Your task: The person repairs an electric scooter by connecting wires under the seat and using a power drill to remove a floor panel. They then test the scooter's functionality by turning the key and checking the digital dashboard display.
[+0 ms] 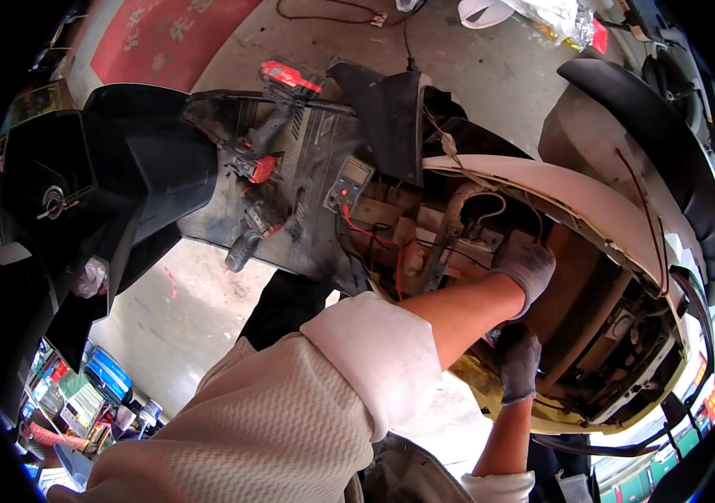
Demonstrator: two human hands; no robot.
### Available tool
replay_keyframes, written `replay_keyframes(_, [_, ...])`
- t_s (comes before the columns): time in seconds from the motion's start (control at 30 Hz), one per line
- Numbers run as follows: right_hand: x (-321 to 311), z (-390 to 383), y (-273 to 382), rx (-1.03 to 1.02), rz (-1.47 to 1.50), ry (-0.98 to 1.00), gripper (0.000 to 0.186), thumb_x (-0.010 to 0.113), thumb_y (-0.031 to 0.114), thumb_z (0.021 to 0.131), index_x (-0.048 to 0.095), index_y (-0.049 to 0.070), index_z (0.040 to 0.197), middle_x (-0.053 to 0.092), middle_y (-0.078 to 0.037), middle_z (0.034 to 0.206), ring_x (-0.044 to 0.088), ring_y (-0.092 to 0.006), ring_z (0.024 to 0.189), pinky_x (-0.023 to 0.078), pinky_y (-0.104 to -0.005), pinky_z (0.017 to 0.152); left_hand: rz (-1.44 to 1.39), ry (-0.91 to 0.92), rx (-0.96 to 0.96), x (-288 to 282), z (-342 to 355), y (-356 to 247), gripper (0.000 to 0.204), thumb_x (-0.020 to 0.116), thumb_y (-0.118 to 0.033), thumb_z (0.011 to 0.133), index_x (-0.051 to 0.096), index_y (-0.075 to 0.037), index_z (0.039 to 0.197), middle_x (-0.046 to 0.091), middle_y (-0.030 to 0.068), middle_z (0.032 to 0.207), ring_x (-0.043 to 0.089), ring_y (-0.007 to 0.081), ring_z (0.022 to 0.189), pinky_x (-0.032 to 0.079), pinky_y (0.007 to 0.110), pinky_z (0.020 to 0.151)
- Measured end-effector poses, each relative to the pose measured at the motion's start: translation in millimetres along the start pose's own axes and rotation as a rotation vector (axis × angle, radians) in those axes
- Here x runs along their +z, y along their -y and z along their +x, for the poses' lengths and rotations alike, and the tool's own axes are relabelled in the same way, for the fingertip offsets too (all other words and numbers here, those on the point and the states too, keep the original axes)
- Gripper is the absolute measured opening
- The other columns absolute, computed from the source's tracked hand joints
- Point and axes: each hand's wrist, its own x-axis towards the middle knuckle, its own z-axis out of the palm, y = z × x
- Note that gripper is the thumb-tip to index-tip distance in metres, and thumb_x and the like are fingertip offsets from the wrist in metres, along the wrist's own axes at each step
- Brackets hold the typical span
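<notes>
A scooter's opened body [605, 197] lies before me, with several dusty batteries [403, 201] in its compartment. My left hand [529, 272], in a grey work glove, reaches over the batteries, its fingers bent down beside a thin wire [535, 216]. Whatever those fingertips hold is hidden. Nearer to me, my right hand [518, 360], gloved too, is curled at the near rim of the body, around something dark I cannot make out. A digital multimeter [349, 184] rests by the batteries, with a red test lead [370, 235] running from it into the compartment.
Two cordless power tools, a red-and-black one [278, 113] and a drill [255, 225], lie on the footboard [315, 159]. A loose black panel [387, 117] leans beside them. The black seat [659, 134] stands raised at the right. A key [54, 201] hangs at the front.
</notes>
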Motion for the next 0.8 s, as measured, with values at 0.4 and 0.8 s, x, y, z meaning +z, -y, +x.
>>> replay_keyframes(0.4, [-7.7, -0.9, 4.0, -0.014, -0.044, 0.031, 0.019, 0.056, 0.02, 0.086, 0.072, 0.009, 0.088, 0.068, -0.02, 0.088, 0.066, -0.0386, 0.087, 0.052, -0.0446, 0.073, 0.012, -0.017, -0.001, 0.6, -0.1, -4.4, 0.017, 0.057, -0.01, 0.084, 0.066, -0.009, 0.098, 0.072, 0.0098, 0.096, 0.067, 0.0293, 0.096, 0.05, 0.052, 0.078])
replay_keyframes(0.8, [-4.2, -0.8, 3.0, -0.012, 0.002, -0.012, 0.018, 0.059, 0.02, 0.084, 0.072, 0.008, 0.087, 0.067, -0.021, 0.086, 0.067, -0.0376, 0.086, 0.052, -0.0436, 0.072, 0.009, 0.004, 0.033, -4.7, -1.0, -4.8, 0.018, 0.059, -0.01, 0.084, 0.065, -0.007, 0.1, 0.072, 0.01, 0.093, 0.07, 0.0248, 0.091, 0.054, 0.04, 0.072])
